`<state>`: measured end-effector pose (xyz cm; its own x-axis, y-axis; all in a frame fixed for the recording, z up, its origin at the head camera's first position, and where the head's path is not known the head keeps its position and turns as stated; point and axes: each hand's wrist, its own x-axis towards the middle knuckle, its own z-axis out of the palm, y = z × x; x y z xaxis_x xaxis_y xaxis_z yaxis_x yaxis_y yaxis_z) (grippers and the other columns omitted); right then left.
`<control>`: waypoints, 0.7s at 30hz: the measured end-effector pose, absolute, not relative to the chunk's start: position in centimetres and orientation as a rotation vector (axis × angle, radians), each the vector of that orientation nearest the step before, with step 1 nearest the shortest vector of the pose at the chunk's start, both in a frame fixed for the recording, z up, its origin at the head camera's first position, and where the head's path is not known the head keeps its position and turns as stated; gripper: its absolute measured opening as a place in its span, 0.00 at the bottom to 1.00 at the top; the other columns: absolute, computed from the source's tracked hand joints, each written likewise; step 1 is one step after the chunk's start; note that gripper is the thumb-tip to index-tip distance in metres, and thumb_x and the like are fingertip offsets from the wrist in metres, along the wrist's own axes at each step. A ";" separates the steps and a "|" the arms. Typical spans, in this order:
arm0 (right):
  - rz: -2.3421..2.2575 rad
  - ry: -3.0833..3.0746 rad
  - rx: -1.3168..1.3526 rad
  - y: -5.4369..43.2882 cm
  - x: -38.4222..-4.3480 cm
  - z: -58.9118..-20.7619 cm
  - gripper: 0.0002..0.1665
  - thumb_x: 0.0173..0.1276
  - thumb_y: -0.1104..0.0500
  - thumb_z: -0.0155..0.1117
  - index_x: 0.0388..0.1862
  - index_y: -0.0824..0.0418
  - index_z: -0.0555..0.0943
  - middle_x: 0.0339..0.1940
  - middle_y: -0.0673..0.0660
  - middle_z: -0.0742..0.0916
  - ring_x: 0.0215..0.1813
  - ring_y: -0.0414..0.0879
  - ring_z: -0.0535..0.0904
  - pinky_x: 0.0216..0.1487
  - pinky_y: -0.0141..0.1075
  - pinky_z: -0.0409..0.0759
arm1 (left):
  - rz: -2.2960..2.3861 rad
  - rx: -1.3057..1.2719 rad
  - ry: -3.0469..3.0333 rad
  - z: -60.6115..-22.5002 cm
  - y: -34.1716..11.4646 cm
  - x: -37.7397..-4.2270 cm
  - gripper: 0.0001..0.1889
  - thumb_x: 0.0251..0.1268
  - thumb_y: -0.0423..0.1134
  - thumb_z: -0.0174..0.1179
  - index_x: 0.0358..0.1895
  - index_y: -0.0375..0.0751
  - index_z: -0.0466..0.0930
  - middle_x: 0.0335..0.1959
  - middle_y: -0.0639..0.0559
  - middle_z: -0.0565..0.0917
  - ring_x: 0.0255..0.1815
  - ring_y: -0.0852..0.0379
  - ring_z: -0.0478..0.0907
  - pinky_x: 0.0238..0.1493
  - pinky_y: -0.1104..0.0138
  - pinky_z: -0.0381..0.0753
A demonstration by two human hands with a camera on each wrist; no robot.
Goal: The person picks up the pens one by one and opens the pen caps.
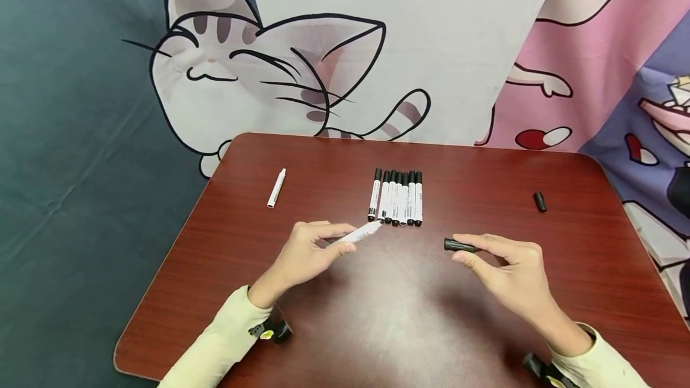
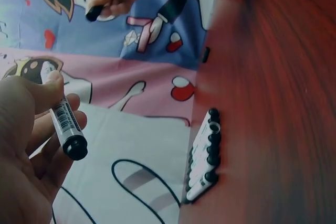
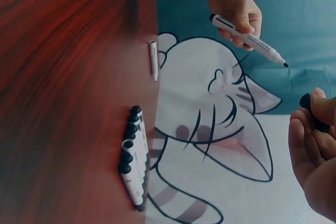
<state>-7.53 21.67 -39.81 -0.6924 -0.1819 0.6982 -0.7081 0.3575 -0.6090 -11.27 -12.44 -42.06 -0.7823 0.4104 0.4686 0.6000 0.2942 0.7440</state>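
Observation:
My left hand (image 1: pixel 312 250) pinches a white whiteboard marker (image 1: pixel 360 233) between thumb and fingers, above the table. The right wrist view shows its bare black tip (image 3: pixel 286 65) pointing toward my right hand. Between thumb and fingers, my right hand (image 1: pixel 512 265) holds a black marker cap (image 1: pixel 458 245), apart from the marker. The left wrist view shows a barcode on the marker's barrel and its black end plug (image 2: pixel 75 147). Beyond the hands, several white markers with black caps lie side by side in a row (image 1: pixel 396 196).
A white marker without its cap (image 1: pixel 277 188) lies on the table's left side. Far to the right lies a loose black cap (image 1: pixel 539 202). The brown wooden table (image 1: pixel 474 190) ends at a cloth backdrop (image 1: pixel 453 47) with cartoon drawings.

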 end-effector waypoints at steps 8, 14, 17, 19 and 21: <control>1.357 -2.131 0.601 22.5 -7.1 -39.9 0.23 0.39 0.81 0.80 0.39 0.70 0.90 0.33 0.51 0.92 0.39 0.30 0.86 0.41 0.19 0.78 | -1.617 -0.722 -2.427 -41.7 -14.2 -11.8 0.17 0.52 0.34 0.78 0.48 0.40 0.90 0.37 0.51 0.91 0.29 0.58 0.87 0.31 0.61 0.87; 1.381 -2.132 0.590 22.9 -7.2 -40.0 0.24 0.39 0.82 0.79 0.39 0.71 0.89 0.33 0.52 0.92 0.38 0.31 0.86 0.39 0.19 0.79 | -1.611 -0.680 -2.445 -41.4 -15.0 -11.9 0.18 0.52 0.38 0.80 0.48 0.45 0.91 0.35 0.56 0.91 0.29 0.60 0.86 0.32 0.66 0.85; 1.405 -2.128 0.587 23.0 -7.2 -40.3 0.24 0.39 0.84 0.78 0.39 0.72 0.89 0.33 0.53 0.92 0.38 0.31 0.86 0.39 0.19 0.79 | -1.600 -0.678 -2.436 -41.4 -15.3 -11.9 0.15 0.55 0.37 0.78 0.47 0.46 0.90 0.35 0.56 0.91 0.30 0.60 0.86 0.32 0.67 0.85; 1.413 -2.131 0.580 23.2 -7.3 -40.5 0.24 0.39 0.84 0.77 0.39 0.72 0.89 0.33 0.53 0.92 0.38 0.32 0.86 0.38 0.19 0.80 | -1.591 -0.672 -2.420 -41.4 -15.6 -11.9 0.14 0.57 0.35 0.77 0.47 0.45 0.90 0.35 0.55 0.91 0.29 0.60 0.86 0.32 0.67 0.85; 1.424 -2.138 0.569 23.3 -7.2 -40.7 0.25 0.39 0.85 0.77 0.39 0.72 0.89 0.33 0.53 0.92 0.37 0.32 0.87 0.38 0.20 0.80 | -1.581 -0.664 -2.397 -41.3 -15.9 -11.9 0.13 0.57 0.33 0.76 0.46 0.44 0.90 0.36 0.54 0.91 0.28 0.60 0.85 0.31 0.68 0.85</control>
